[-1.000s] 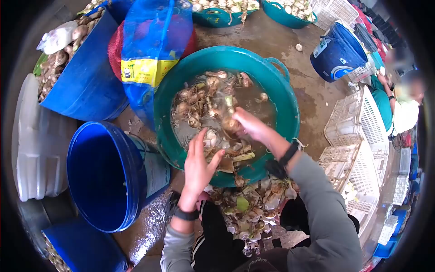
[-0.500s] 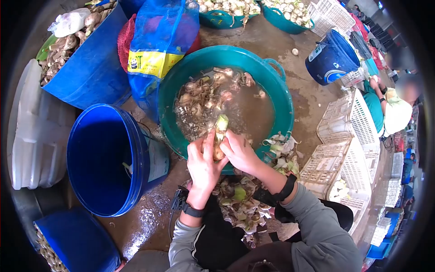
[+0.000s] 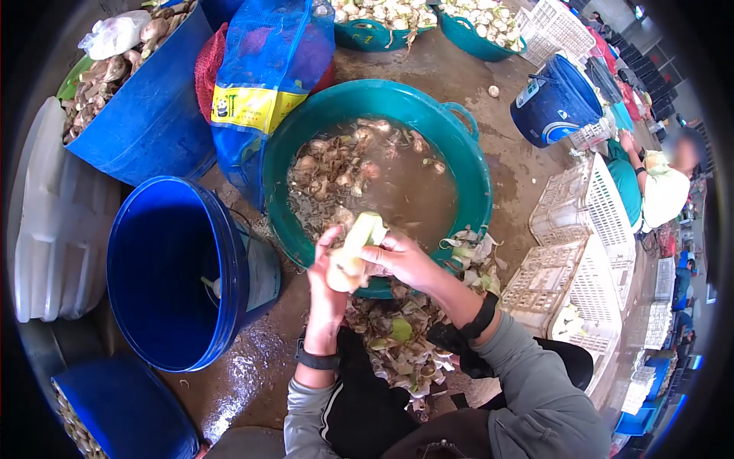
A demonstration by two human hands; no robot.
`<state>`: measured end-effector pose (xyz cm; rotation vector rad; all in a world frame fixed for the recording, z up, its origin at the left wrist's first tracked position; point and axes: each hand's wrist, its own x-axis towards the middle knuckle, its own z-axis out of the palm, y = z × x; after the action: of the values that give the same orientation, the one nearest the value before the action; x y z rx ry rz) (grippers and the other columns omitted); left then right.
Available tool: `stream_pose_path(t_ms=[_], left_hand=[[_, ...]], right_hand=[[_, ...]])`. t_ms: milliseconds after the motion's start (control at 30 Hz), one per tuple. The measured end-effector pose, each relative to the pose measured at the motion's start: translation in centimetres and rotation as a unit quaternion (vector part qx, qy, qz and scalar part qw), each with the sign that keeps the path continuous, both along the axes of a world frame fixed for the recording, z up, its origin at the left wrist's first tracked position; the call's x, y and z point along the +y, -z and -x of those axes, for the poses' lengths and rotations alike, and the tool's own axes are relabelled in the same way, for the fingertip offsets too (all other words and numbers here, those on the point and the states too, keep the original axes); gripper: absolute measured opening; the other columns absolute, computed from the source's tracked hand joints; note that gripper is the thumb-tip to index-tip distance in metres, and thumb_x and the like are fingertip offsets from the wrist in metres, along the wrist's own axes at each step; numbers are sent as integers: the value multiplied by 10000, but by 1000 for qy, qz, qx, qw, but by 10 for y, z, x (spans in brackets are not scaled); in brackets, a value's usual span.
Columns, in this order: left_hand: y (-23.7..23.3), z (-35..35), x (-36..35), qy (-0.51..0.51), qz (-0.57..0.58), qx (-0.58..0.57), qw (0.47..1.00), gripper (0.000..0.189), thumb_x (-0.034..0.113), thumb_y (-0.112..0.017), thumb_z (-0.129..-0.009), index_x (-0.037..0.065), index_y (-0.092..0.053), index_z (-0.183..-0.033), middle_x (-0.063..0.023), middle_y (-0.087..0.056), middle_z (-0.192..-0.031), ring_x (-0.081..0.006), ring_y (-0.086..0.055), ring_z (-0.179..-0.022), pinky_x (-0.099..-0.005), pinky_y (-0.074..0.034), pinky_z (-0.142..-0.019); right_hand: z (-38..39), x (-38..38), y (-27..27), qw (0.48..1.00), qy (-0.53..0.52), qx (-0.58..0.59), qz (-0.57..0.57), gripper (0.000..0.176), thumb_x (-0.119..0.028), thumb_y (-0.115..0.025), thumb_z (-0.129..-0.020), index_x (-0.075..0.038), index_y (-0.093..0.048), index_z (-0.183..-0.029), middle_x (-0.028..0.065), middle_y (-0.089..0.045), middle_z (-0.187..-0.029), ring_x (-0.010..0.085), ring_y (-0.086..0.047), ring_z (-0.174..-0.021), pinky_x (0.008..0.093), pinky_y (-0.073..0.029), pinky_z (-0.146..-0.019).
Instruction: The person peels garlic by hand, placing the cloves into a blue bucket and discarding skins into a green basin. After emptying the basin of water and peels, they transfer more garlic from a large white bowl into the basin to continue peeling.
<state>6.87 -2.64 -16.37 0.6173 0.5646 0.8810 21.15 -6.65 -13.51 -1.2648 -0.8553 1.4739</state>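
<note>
A pale, onion-like bulb with a thick green-white stalk [image 3: 353, 256] is held between my two hands above the near rim of a green tub [image 3: 478, 183]. My left hand [image 3: 327, 275] is curled round the bulb's left side. Pinching it from the right is my right hand [image 3: 401, 258], thumb on the stalk. In the tub, brown unpeeled bulbs [image 3: 336, 164] float in murky water. A heap of peeled skins [image 3: 401, 344] lies just below my hands.
To the left stands a blue bucket [image 3: 164, 268] with one pale piece inside. White plastic crates [image 3: 547, 279] are on the right, near a seated person [image 3: 661, 187]. Tubs of whitish bulbs [image 3: 382, 19] are at the back. A blue mesh bag [image 3: 256, 69] leans against the green tub.
Both hands have come slightly down and nearer to me with the bulb. The bulb is turned, and its pale, skinless surface shows more. A pale piece inside the blue bucket looks slightly shifted.
</note>
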Motion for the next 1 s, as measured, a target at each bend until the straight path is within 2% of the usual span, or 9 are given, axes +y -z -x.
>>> stream_pose_path(t_ms=[33,100,167,233,367,533,767,867,1000], left_hand=[[5,11,12,137,106,-186,967,616,591,-347,-850,111,-447,-1222,-94,-557,-1097,-199,-601,-863,-264,-513,-639],[-3,9,1,62,114,-81,988,550,461,-461,-872,110,-372,-1287,-113,-506,-1166,-204,-604,-835,-266,-520,-625],[-23,-3,-14,-34,-140,90,986,677,272,-652,-818,61,-259,-1327,-158,-462,-1191,-205,-582,-891,-274,-516,-642],[4,1,-8,-136,-465,364,795,721,142,-701,-767,51,-247,-1319,-165,-417,-1208,-215,-538,-983,-264,-492,-747],[2,14,3,41,96,-75,992,621,559,-368,-869,49,-431,-1217,-127,-583,-971,-227,-610,-767,-299,-513,-446],[18,9,-2,96,-42,88,991,598,443,-462,-910,52,-264,-1317,-112,-575,-988,-163,-592,-669,-237,-486,-490],[21,16,0,109,-67,-3,992,630,382,-646,-819,45,-345,-1258,-93,-543,-1088,-122,-567,-814,-222,-475,-608],[22,15,2,131,-159,44,978,601,352,-586,-869,28,-347,-1314,-112,-494,-1219,-196,-475,-1144,-318,-372,-967],[6,0,-5,7,61,58,996,425,229,-431,-960,-8,-345,-1302,-128,-526,-1188,-193,-510,-1115,-332,-400,-950]], right_hand=[[0,-1,7,1000,1,-2,2,284,-167,-501,-935,-11,-514,-1171,29,-583,-1023,117,-573,-928,272,-487,-799],[-2,-3,19,997,36,53,-45,279,-167,-499,-935,-11,-520,-1166,47,-579,-1062,128,-584,-931,262,-498,-787],[-1,-3,5,990,99,95,-21,267,-188,-497,-939,-25,-543,-1145,22,-593,-952,86,-574,-811,220,-479,-679],[-5,-5,-12,995,45,64,60,250,-169,-498,-938,6,-567,-1103,11,-612,-922,60,-566,-750,207,-463,-621],[-4,-16,14,982,12,178,66,200,-190,-520,-930,-25,-591,-1018,-42,-546,-733,48,-508,-630,179,-396,-550],[2,-8,10,943,40,-270,-187,354,-114,-542,-896,-5,-417,-1209,56,-453,-1142,148,-455,-1072,323,-394,-920],[-18,-6,17,944,134,302,-4,195,-218,-426,-955,-52,-480,-1042,84,-625,-903,232,-611,-950,353,-482,-815],[-17,-2,12,938,200,284,9,158,-219,-414,-961,-71,-465,-986,53,-578,-806,188,-602,-854,305,-469,-710],[-2,3,6,958,228,173,-23,161,-230,-397,-970,-93,-429,-892,-9,-419,-677,111,-478,-652,243,-347,-555]])
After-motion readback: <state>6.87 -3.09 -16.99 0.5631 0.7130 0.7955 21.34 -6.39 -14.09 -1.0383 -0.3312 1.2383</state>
